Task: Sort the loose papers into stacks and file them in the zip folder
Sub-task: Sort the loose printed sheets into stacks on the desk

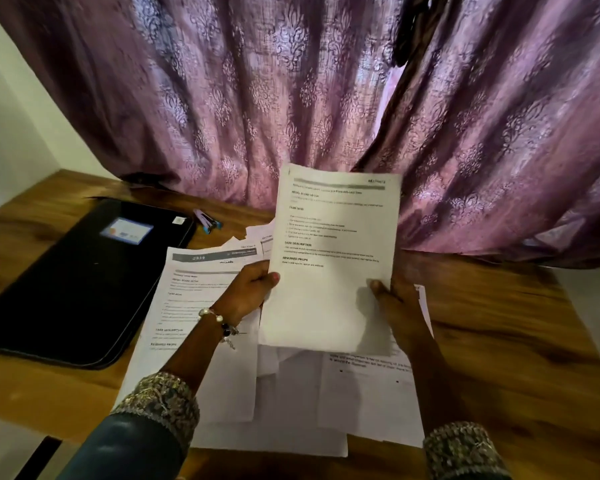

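A small stack of printed papers [329, 258] stands upright above the table, lifted off the pile. My left hand [248, 292] grips its left edge with the thumb on the front. My right hand [394, 306] grips the right edge low down, thumb on the front. Below them lie loose papers [201, 306] spread over the wooden table [499, 323], several overlapping. The black zip folder [80, 282] lies flat at the left, closed, with a label card on its cover.
A purple patterned curtain [291, 98] hangs right behind the table and drapes onto its far edge. A small stapler-like thing [207, 220] lies between the folder and the curtain. White wall stands at the left.
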